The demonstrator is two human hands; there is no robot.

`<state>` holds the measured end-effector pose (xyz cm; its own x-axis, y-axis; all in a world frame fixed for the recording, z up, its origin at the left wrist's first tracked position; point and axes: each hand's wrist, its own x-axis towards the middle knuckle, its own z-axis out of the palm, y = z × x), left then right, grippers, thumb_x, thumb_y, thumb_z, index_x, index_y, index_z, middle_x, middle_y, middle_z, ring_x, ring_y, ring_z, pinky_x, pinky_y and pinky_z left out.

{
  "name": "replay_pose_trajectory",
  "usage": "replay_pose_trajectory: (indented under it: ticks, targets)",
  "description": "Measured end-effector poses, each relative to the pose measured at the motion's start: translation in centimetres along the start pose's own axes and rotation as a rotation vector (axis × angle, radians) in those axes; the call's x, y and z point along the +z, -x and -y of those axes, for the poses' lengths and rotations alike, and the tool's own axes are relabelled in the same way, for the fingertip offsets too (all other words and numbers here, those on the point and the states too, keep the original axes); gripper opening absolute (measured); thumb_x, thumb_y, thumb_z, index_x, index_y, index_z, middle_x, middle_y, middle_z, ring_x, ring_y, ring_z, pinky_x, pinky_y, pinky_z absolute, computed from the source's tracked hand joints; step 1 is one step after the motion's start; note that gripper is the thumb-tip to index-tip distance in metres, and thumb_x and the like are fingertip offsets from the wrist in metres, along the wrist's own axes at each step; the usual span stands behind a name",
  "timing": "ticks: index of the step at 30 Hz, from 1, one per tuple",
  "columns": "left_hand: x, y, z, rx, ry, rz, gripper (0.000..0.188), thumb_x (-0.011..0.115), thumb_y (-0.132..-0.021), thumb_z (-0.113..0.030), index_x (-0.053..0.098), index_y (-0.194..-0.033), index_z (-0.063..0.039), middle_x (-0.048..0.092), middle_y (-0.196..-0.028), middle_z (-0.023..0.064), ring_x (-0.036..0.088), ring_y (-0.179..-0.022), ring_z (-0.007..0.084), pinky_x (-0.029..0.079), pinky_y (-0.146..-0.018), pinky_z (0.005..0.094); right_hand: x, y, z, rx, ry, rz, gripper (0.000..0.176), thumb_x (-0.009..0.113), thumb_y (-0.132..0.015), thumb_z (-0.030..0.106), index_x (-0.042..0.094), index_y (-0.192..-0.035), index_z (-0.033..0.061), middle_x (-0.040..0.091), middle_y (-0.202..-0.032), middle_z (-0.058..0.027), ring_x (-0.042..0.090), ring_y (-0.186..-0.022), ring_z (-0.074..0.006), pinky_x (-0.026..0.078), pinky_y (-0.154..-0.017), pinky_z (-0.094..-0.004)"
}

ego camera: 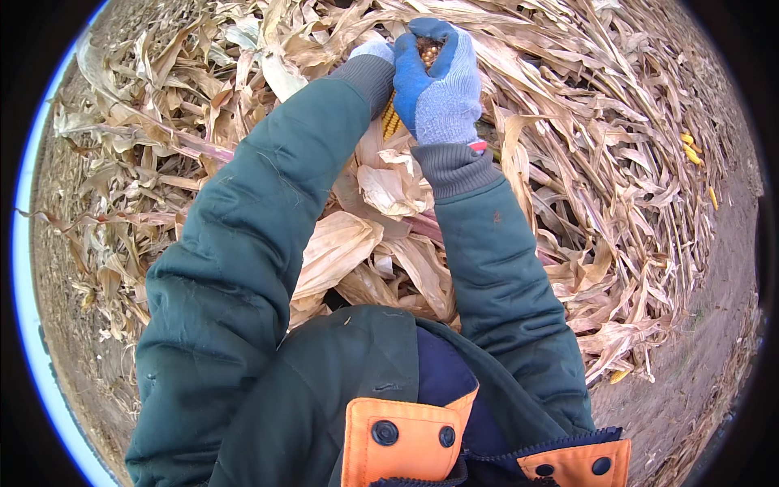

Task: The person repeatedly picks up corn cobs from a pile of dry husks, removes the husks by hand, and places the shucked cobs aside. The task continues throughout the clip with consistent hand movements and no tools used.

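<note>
My right hand (447, 85), in a light blue knit glove with a darker blue coated palm, curls around the tip of a corn ear (429, 53). Brownish kernels show between its thumb and fingers. Beside it is my left hand (374, 50), also gloved; its fingers are hidden, so its grip does not show. Yellow kernels of corn (391, 120) appear between the two wrists, above a dry, peeled-back husk (392, 182). Whether these kernels belong to the same ear cannot be made out.
Dry corn stalks and leaves (596, 140) lie in a thick heap before me. Several yellow ears (691, 152) lie at its right edge, and another ear (619, 376) lies lower right. Bare soil (718, 292) borders the heap on the right.
</note>
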<state>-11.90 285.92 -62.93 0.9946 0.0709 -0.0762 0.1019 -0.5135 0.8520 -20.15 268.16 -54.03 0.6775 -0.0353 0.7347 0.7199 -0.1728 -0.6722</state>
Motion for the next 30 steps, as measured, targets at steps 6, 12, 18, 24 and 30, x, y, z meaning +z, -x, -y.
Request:
replay_pose_trajectory:
  ticks: [6, 12, 18, 24, 30]
  targets:
    - [0.5, 3.6, 2.1, -0.213, -0.593, 0.046, 0.045, 0.06, -0.102, -0.039, 0.075, -0.13, -0.008, 0.072, -0.134, 0.0207, 0.07, -0.124, 0.0368, 0.056, -0.106, 0.0462, -1.2, 0.2, 1.6, -0.059, -0.048, 0.13, 0.028, 0.077, -0.096, 0.011, 0.068, -0.122, 0.0047, 0.07, -0.108, -0.0107, 0.071, -0.095, -0.0187, 0.058, -0.088, -0.0347]
    - [1.6, 6.5, 3.0, -0.473, -0.887, 0.23, 0.043, 0.06, -0.102, -0.035, 0.074, -0.131, -0.007, 0.072, -0.135, 0.0194, 0.07, -0.125, 0.0345, 0.056, -0.104, 0.0464, -1.4, 2.7, 4.5, -0.203, -0.309, 0.315, 0.042, 0.078, -0.078, 0.001, 0.068, -0.118, 0.0069, 0.068, -0.105, -0.0109, 0.066, -0.09, -0.0335, 0.055, -0.079, -0.0438]
    - [3.7, 4.1, 6.0, -0.483, -1.047, 0.464, 0.042, 0.06, -0.101, -0.031, 0.074, -0.132, -0.006, 0.072, -0.137, 0.0181, 0.071, -0.125, 0.0321, 0.057, -0.102, 0.0465, -3.9, 4.6, 3.8, -0.011, -0.421, 0.314, 0.043, 0.077, -0.078, -0.004, 0.074, -0.119, 0.0066, 0.074, -0.108, -0.0097, 0.067, -0.087, -0.027, 0.056, -0.08, -0.0395]
    - [5.6, 4.0, 5.1, 0.131, -1.034, 0.182, 0.048, 0.058, -0.104, -0.046, 0.069, -0.137, -0.012, 0.07, -0.135, 0.0138, 0.064, -0.128, 0.0254, 0.049, -0.108, 0.0423, -5.0, 3.6, -4.0, 0.595, -0.448, -0.086, 0.033, 0.068, -0.101, 0.004, 0.059, -0.133, -0.0024, 0.067, -0.106, -0.0111, 0.07, -0.078, -0.0154, 0.062, -0.075, -0.031]
    - [3.1, 9.0, 1.0, -0.355, -0.191, 0.826, 0.078, 0.062, -0.096, -0.07, 0.068, -0.138, -0.005, 0.077, -0.118, 0.0159, 0.07, -0.106, 0.023, 0.052, -0.098, 0.0366, -5.1, 2.4, -16.1, 1.026, -0.76, -0.477, 0.037, 0.071, -0.102, 0.018, 0.053, -0.128, -0.0007, 0.065, -0.095, -0.0117, 0.067, -0.069, -0.0221, 0.064, -0.067, -0.0404]
